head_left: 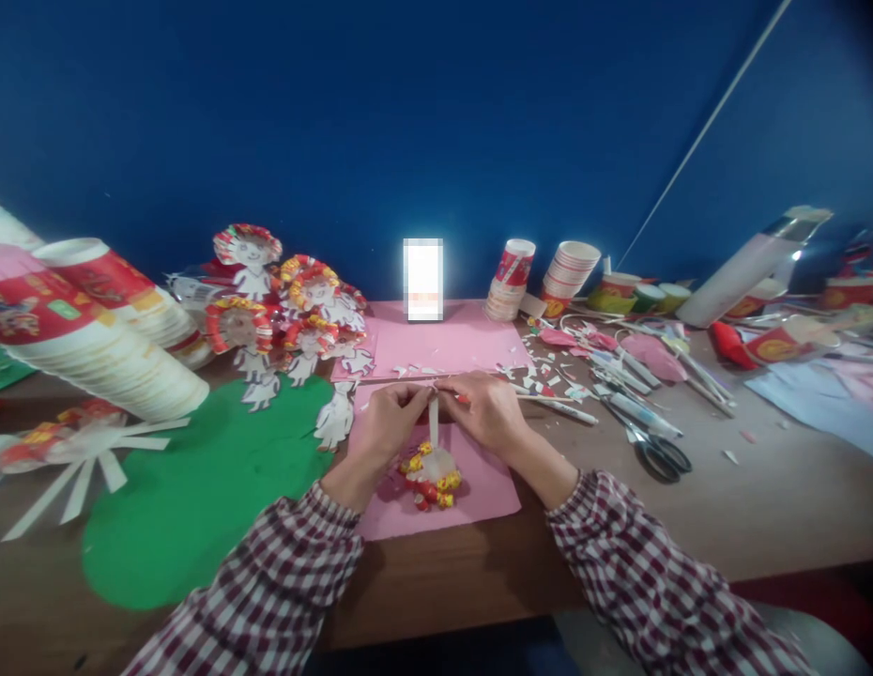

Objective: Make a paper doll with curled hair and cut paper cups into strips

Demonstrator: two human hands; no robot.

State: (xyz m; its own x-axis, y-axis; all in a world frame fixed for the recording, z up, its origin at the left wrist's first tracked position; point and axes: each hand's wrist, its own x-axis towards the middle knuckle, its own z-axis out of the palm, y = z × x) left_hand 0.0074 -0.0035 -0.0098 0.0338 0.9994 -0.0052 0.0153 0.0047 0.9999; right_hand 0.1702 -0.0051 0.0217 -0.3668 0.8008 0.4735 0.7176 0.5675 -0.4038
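Note:
A cut paper cup (447,465) with a pale round base and curled red and yellow strips lies on the pink sheet (387,512) in front of me. One straight white paper strip (435,424) rises from it, away from me. My left hand (398,418) pinches the far end of this strip between thumb and fingers. My right hand (482,408) is closed at the same end, its fingertips meeting the left ones. A small orange bit shows at the right fingers; whether it belongs to a thin stick is unclear.
Finished paper figures (306,291) with curled hair stand at back left beside a green sheet (218,488). Stacked paper cups (119,347) lean at left; more cups (570,268) stand behind. Scissors (658,455), pens and paper scraps lie right. A bright blurred rectangle (423,280) stands at the wall.

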